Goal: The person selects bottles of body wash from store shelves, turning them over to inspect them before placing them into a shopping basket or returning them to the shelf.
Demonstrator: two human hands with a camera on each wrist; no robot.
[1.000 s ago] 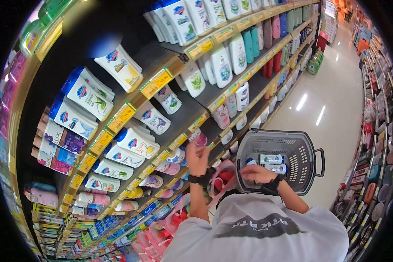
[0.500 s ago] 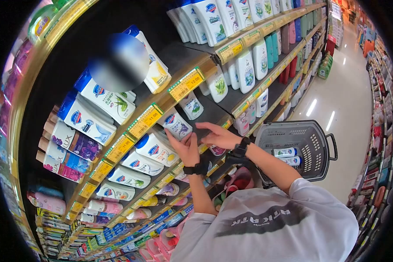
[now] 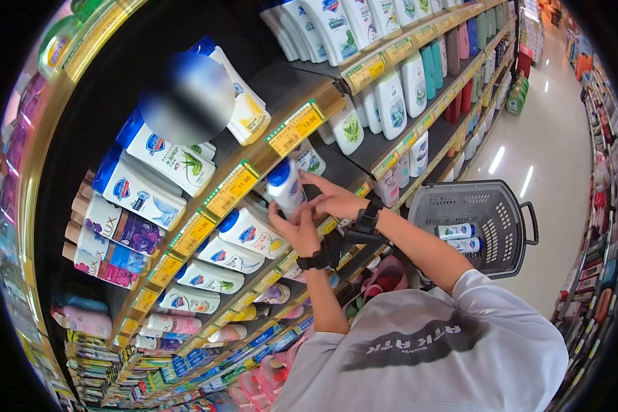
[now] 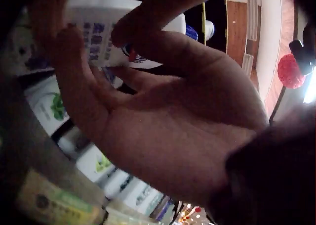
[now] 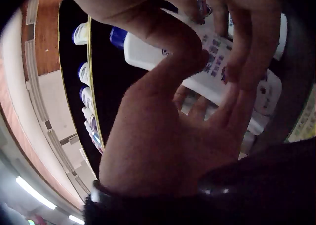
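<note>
White plastic bottle with a blue cap (image 3: 285,187) is held up in front of the shelving, just below the yellow price tag (image 3: 231,189) on the shelf edge (image 3: 254,165). It is gripped by both hands at once. The left hand (image 3: 296,230) is seen at about 6 o'clock of the bottle, palm up, fingers curled onto the lower body. The right hand (image 3: 333,199) is set at about 3 o'clock, fingers wrapped onto the bottle's side.

Left wrist view: the bottle (image 4: 118,29) is seen at 12 o'clock of the frame, printed label facing the camera, pinched between thumb and fingers of the left hand (image 4: 163,121). Right wrist view: the bottle (image 5: 197,62) lies across the frame, blue cap toward 9 o'clock, with the right hand (image 5: 182,121) curled round it (fingertips over the label, thumb across the near side).

Similar white bottles (image 3: 250,233) are lying on the shelf just at 8 o'clock of the held one. A grey shopping basket (image 3: 491,206) is noted at 3 o'clock, well apart from the hands, with two white tubes (image 3: 460,237) lying inside. Black wrist straps (image 3: 366,218) are worn on both arms. A pale grey shirt (image 3: 432,350) fills 5 o'clock of the head view.
</note>
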